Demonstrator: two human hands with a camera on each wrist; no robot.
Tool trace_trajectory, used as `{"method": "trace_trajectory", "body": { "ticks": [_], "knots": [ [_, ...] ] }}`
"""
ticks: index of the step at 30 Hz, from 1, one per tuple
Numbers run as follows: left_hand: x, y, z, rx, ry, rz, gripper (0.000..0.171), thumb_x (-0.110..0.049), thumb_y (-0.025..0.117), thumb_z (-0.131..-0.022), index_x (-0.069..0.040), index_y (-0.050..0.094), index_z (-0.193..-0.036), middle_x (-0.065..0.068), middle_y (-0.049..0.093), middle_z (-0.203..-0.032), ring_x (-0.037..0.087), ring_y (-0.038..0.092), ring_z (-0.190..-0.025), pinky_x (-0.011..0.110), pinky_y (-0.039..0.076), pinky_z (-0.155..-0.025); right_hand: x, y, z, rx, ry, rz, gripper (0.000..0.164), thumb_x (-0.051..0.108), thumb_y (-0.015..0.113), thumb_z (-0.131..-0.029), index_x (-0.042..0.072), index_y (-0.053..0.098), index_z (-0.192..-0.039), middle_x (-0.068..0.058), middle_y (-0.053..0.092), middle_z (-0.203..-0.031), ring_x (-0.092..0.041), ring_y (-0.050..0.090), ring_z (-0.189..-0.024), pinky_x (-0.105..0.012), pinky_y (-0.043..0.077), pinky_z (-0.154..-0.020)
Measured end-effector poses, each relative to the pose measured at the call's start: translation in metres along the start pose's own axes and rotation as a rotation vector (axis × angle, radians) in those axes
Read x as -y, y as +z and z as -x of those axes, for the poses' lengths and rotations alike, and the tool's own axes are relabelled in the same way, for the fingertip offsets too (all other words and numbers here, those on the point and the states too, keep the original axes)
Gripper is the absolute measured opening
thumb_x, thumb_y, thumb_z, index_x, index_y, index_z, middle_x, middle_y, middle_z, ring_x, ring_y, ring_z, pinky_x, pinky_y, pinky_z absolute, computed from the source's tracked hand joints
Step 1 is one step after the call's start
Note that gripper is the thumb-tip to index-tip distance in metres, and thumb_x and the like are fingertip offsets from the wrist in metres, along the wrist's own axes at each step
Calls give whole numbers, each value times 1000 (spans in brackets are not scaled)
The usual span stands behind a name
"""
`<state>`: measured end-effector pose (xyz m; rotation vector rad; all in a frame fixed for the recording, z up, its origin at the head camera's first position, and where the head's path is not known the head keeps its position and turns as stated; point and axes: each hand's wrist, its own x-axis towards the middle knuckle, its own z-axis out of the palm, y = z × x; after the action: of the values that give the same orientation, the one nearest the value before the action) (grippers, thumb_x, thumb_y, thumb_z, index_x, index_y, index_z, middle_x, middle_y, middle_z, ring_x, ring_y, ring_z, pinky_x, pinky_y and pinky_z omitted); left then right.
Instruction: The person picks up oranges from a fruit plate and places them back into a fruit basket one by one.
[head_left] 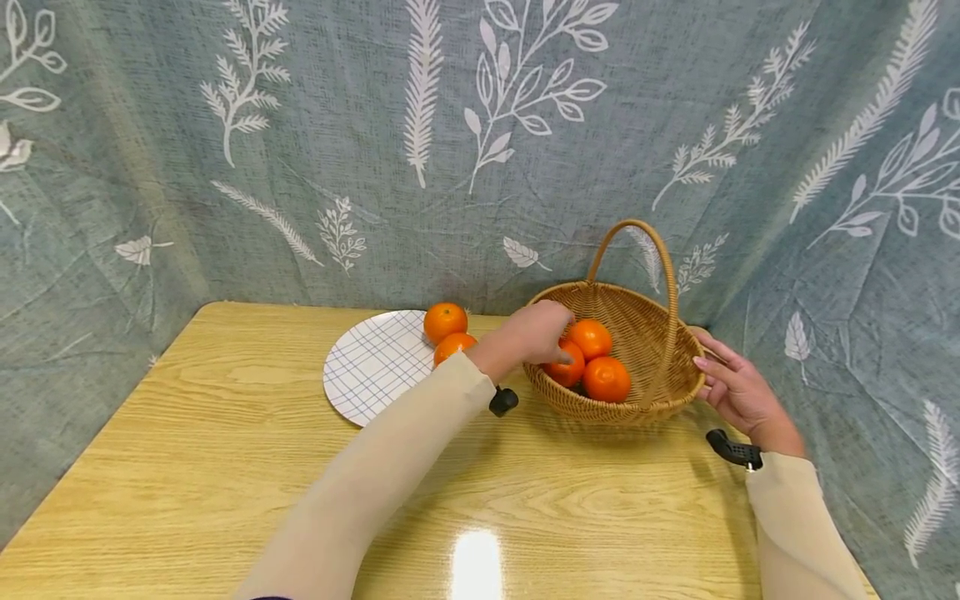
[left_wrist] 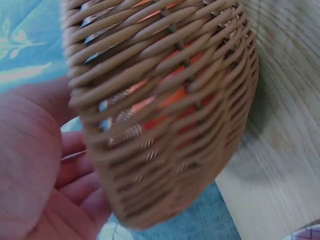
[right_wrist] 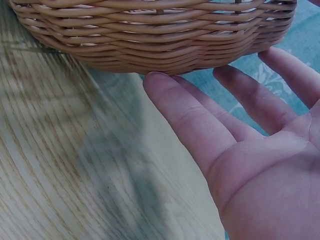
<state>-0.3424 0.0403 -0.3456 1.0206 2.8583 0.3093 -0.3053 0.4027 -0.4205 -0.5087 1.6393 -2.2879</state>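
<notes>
My left hand [head_left: 536,329] reaches over the left rim of the wicker basket [head_left: 637,321]. Its thumb lies across the leftmost orange [head_left: 564,364], and the other fingers curl behind the basket wall in the left wrist view. Two more oranges sit beside that one, one behind [head_left: 591,339] and one in front [head_left: 607,380]. On the basket's right side, my right hand [head_left: 738,390] has its fingers spread along the outside. In the right wrist view those fingers [right_wrist: 185,112] are nearly straight, with tips right at the weave.
Left of the basket, a white plate [head_left: 375,358] with a blue grid carries two oranges [head_left: 446,322], the nearer partly hidden by my left arm. A tall arched handle [head_left: 667,292] rises over the basket. Patterned cloth [head_left: 375,150] hangs behind the wooden table [head_left: 187,467].
</notes>
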Motion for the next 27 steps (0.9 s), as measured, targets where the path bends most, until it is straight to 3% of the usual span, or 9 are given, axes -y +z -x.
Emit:
{"method": "trace_trajectory", "body": {
  "ticks": [3, 9, 15, 23, 27],
  "knots": [
    [7, -3, 11, -70, 4, 64, 62, -38, 74, -95, -5, 56, -145, 10, 58, -147, 28, 54, -137, 39, 49, -111, 0, 0, 0, 1, 5, -6, 60, -1, 36, -110, 10, 17, -165, -1, 63, -139, -19, 70, -115, -36, 62, -89],
    [21, -4, 39, -271, -34, 248, 59, -37, 69, -99, -6, 54, -147, 11, 52, -151, 29, 53, -139, 42, 46, -115, 0, -1, 1, 6, 10, -10, 64, 0, 36, -110, 9, 7, -166, -1, 62, -139, -19, 70, -116, -37, 62, -90],
    [35, 8, 64, -458, -94, 393, 55, -33, 70, -99, -7, 55, -145, 9, 53, -149, 28, 51, -140, 44, 44, -116, 1, -1, 1, 11, 7, -18, 64, 0, 35, -110, 8, 4, -166, -1, 61, -141, -20, 70, -117, -37, 62, -90],
    [45, 30, 98, -546, -159, 491, 52, -29, 70, -98, -8, 55, -144, 10, 53, -148, 30, 51, -139, 48, 44, -116, 1, -1, 2, 3, 11, -15, 61, 0, 36, -110, 12, 15, -166, 0, 61, -141, -20, 69, -117, -36, 62, -90],
    [50, 40, 111, -574, -189, 499, 53, -28, 71, -98, -8, 54, -144, 12, 53, -146, 33, 54, -135, 51, 49, -110, 1, 0, 1, 3, 9, -9, 63, 0, 36, -110, 9, 8, -166, 1, 61, -141, -19, 69, -118, -36, 62, -91]
  ]
}}
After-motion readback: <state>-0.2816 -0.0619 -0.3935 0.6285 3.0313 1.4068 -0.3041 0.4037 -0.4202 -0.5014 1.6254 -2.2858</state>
